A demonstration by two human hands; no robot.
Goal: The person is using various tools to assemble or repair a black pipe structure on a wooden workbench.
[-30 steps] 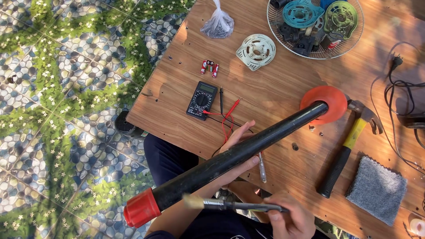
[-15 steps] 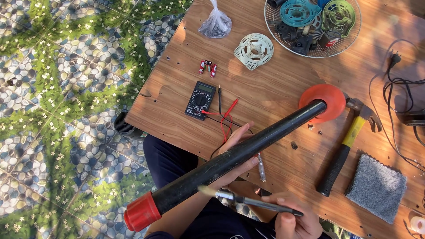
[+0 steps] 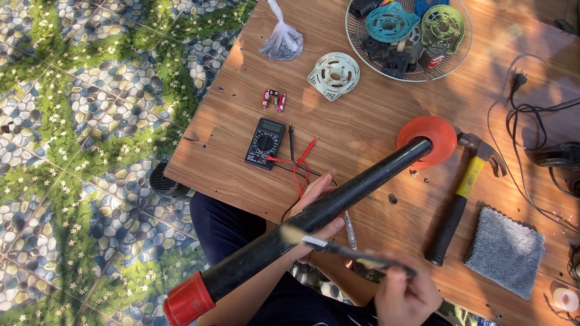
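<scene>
Your left hand [image 3: 320, 208] is wrapped around the middle of the long black tube [image 3: 314, 220], fingers curled over its top; the tube lies slantwise over the edge of the wooden table [image 3: 374, 96], its red cap [image 3: 188, 300] out over your lap and its far end set in an orange disc [image 3: 428, 139] on the tabletop. Your right hand [image 3: 405, 296] is closed around the handle of a paintbrush [image 3: 338, 247], whose pale bristles now touch the tube just beside your left fingers; half a second earlier the brush lay lower, clear of the tube. The tube and the left hand have kept their places. Beyond your left hand lie a black multimeter [image 3: 264, 142] with red and black leads, and to the right a yellow-handled hammer [image 3: 462, 199] and a grey cloth [image 3: 504, 250]. A wire basket [image 3: 362, 42] of plastic parts stands at the far edge.
</scene>
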